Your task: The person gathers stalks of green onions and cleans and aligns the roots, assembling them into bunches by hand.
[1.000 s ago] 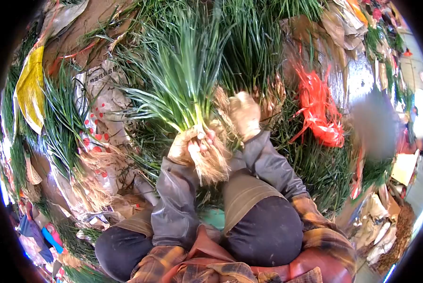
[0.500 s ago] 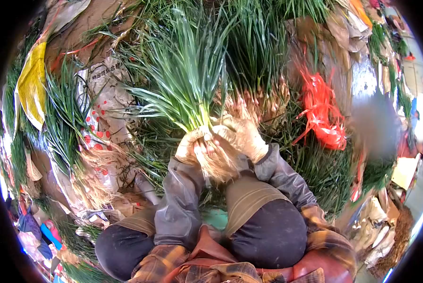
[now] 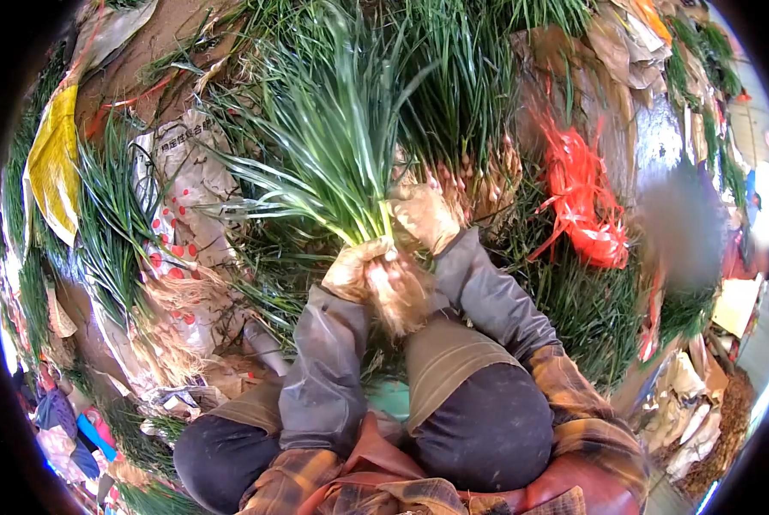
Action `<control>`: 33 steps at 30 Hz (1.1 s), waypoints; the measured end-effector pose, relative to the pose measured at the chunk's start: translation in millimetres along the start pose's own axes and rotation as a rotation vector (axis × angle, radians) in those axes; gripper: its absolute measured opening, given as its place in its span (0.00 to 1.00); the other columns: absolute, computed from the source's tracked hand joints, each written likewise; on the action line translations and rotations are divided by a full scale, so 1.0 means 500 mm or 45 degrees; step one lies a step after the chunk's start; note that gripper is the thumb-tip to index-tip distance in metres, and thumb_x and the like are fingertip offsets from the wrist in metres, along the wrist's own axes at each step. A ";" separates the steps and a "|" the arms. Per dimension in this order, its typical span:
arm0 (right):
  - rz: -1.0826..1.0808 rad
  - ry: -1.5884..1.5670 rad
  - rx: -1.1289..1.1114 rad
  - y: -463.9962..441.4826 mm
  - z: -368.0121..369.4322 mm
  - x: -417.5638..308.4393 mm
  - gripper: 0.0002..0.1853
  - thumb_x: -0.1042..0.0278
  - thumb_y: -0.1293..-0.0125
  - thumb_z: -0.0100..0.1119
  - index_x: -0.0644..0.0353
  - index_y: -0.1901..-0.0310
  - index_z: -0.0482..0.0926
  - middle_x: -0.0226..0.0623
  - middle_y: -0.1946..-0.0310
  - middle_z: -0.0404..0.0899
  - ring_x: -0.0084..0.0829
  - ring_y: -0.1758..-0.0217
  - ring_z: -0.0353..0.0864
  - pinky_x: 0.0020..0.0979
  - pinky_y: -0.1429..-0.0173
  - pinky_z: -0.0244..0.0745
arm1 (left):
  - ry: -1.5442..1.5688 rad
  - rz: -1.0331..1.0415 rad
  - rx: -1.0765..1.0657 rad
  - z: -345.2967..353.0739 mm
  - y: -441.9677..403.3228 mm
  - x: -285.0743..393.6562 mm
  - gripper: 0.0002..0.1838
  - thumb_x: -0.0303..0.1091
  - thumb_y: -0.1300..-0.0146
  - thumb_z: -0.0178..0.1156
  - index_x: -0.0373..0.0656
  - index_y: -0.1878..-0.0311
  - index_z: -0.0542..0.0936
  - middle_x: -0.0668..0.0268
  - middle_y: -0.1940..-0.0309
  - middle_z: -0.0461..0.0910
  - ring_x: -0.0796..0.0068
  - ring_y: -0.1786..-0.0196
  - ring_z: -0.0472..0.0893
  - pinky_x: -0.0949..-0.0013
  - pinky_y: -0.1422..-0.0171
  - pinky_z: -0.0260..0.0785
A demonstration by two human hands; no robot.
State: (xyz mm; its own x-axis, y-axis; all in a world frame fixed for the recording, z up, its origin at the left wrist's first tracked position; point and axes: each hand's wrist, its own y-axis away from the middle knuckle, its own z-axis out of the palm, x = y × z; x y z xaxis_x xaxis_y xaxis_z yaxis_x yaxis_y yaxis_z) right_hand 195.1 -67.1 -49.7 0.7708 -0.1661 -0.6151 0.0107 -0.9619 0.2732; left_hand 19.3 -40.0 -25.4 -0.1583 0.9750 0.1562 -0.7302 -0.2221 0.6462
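Note:
Long green leaves fan upward from a bunch of rooted green plants (image 3: 350,163), whose pale roots hang down in front of my knees. My left hand (image 3: 356,269) is wrapped round the base of this bunch. Just right of it, my right hand (image 3: 425,216) reaches toward a pile of similar plants (image 3: 466,176); its fingers are blurred and partly hidden, so what they hold, if anything, does not show clearly.
Red plastic strings (image 3: 583,202) lie at the right. At the left are a printed sack (image 3: 197,172), another rooted bunch (image 3: 114,232) and a yellow sack (image 3: 56,163). Crumpled paper (image 3: 689,403) lies at the lower right.
My right hand went from the pile to the held bunch, and has now moved back up toward the pile. My left hand keeps hold of the bunch.

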 end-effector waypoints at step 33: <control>-0.068 0.572 0.550 0.140 -0.082 -0.101 0.11 0.64 0.37 0.49 0.57 0.57 0.76 0.33 0.73 0.74 0.28 0.73 0.73 0.33 0.61 0.72 | 0.109 0.252 -0.346 -0.009 0.017 0.027 0.28 0.35 0.43 0.60 0.32 0.41 0.65 0.49 0.61 0.79 0.63 0.66 0.81 0.74 0.67 0.76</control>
State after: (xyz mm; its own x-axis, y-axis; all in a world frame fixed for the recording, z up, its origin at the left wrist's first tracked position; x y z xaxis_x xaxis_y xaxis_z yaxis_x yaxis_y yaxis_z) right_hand 183.0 -116.9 30.9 0.9700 -0.0980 -0.2225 -0.1293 -0.9830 -0.1307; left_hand 7.9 -28.6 -21.0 -0.3614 0.9134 0.1875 -0.8281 -0.4068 0.3856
